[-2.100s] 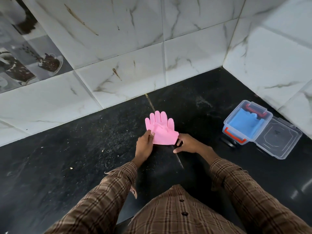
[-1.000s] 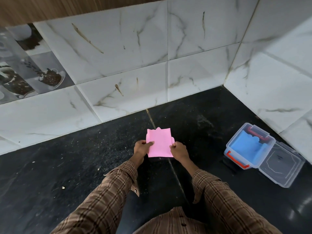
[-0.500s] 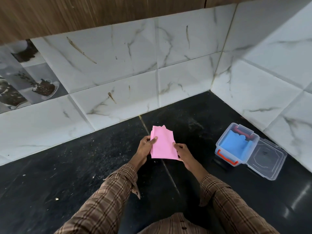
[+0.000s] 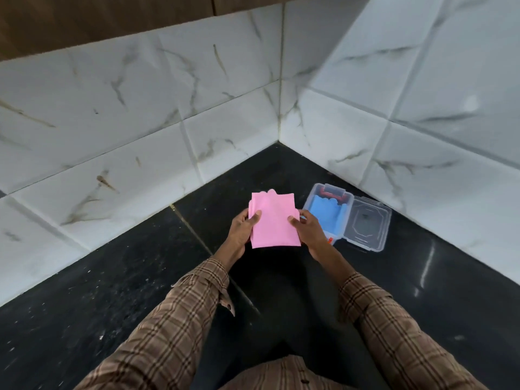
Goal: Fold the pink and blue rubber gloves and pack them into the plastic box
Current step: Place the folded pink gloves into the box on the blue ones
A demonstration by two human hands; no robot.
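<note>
The pink glove [image 4: 274, 222] is folded into a rough square and held up off the black counter. My left hand [image 4: 242, 230] pinches its left edge and my right hand [image 4: 308, 230] pinches its right edge. Just right of it stands the clear plastic box [image 4: 315, 192] with red latches, and the blue glove [image 4: 326, 211] lies folded inside. The box's clear lid [image 4: 367, 226] lies open flat to the right. My right hand covers the box's near left corner.
The black counter [image 4: 112, 291] meets white marble-look wall tiles [image 4: 140, 122] behind and on the right, forming a corner [image 4: 278, 140] just beyond the box. A thin seam [image 4: 194, 232] runs across the counter. Brown checked sleeves fill the lower view.
The pink glove went from lying flat with fingers spread to a folded square, then was lifted and carried right, close to the box. The view has turned toward the corner.
</note>
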